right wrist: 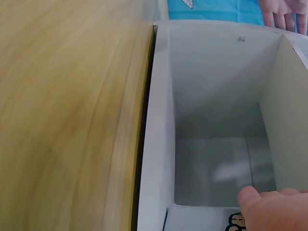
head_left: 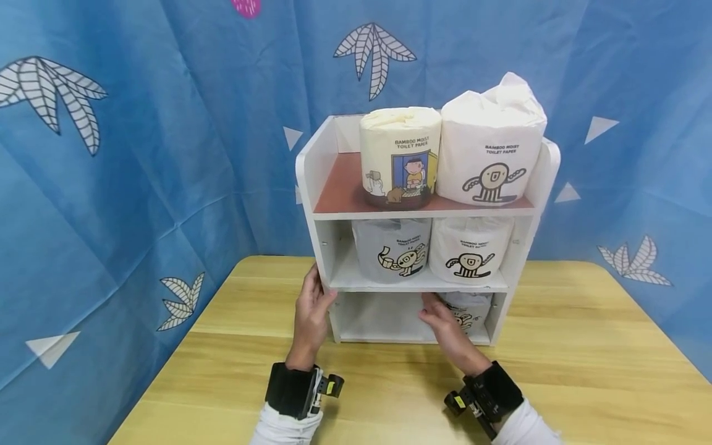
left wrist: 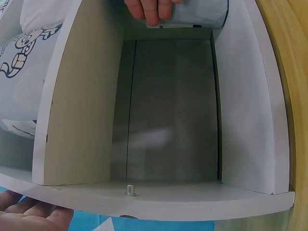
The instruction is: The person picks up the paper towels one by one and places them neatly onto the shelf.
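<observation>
A white shelf unit (head_left: pixel 384 287) with three levels stands on the table. My left hand (head_left: pixel 311 309) rests along its left outer side, the thumb toward the front edge. In the left wrist view, the fingers (left wrist: pixel 41 211) lie extended beside the side panel. My right hand (head_left: pixel 447 327) reaches into the bottom compartment on the right, over the left part of a wrapped toilet paper roll (head_left: pixel 473 314). Its fingertips (left wrist: pixel 152 14) overlap the roll in the left wrist view, and the thumb sticks out in the right wrist view.
Above, the middle level holds a grey-looking toilet paper roll (head_left: pixel 384 259) and a white one (head_left: pixel 473 238). On the red top board (head_left: pixel 339 185) stand a cream roll (head_left: pixel 384 142) and a larger white pack (head_left: pixel 473 136). A blue curtain (head_left: pixel 222 123) hangs behind the wooden table (head_left: pixel 233 371).
</observation>
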A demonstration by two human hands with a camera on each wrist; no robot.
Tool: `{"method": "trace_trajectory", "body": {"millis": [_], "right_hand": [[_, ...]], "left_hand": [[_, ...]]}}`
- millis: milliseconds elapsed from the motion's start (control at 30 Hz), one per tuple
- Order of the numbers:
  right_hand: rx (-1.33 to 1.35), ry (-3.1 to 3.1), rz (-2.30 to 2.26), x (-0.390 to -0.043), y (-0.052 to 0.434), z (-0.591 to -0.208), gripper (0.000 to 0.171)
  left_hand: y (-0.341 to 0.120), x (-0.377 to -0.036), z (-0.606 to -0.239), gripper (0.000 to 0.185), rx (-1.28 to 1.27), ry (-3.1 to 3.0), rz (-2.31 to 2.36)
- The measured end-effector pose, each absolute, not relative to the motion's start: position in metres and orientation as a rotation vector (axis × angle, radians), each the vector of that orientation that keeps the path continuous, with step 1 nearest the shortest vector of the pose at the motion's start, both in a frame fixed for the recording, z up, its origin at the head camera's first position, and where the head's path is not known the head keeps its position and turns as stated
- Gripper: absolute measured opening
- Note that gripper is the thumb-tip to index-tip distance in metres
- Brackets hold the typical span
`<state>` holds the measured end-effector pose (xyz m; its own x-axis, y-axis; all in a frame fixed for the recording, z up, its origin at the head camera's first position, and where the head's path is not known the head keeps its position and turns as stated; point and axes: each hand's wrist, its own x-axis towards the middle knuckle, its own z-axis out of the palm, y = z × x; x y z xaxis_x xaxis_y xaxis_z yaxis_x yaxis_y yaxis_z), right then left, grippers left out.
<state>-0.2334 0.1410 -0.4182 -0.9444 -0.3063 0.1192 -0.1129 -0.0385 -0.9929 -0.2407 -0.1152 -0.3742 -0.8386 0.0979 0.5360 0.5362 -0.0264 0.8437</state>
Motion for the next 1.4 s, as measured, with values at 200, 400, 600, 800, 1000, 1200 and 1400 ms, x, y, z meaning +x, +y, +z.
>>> {"method": "trace_trajectory", "body": {"millis": [200,400,600,800,1000,1200,1400], "right_hand": [[-0.436,2.091,-2.160,-0.230,0.145,-0.415,0.065],[-0.478,2.229,-2.084,-0.225,0.150,-0.413,0.059],[-0.592,2.476,-1.914,-0.217,0.155,-0.400,0.038],[-0.805,2.748,-1.913,-0.205,0.167,-0.378,0.030],[-0.876,2.941,-2.243,-0.193,0.184,-0.361,0.035],[-0.412,3.153,-2.608,-0.189,0.200,-0.356,0.032],[0.138,3.160,-2.483,-0.191,0.216,-0.365,0.043]], "left_hand": [[-0.116,-0.239,-0.372,0.060,-0.669,-1.941,-1.920],[-0.117,-0.239,-0.373,0.060,-0.654,-1.940,-1.916],[-0.118,-0.239,-0.374,0.060,-0.640,-1.942,-1.888],[-0.117,-0.239,-0.375,0.063,-0.599,-1.968,-1.895],[-0.114,-0.237,-0.372,0.072,-0.493,-2.092,-1.789],[-0.111,-0.237,-0.371,0.076,-0.501,-2.121,-1.727],[-0.109,-0.237,-0.371,0.078,-0.506,-2.131,-1.704]]}}
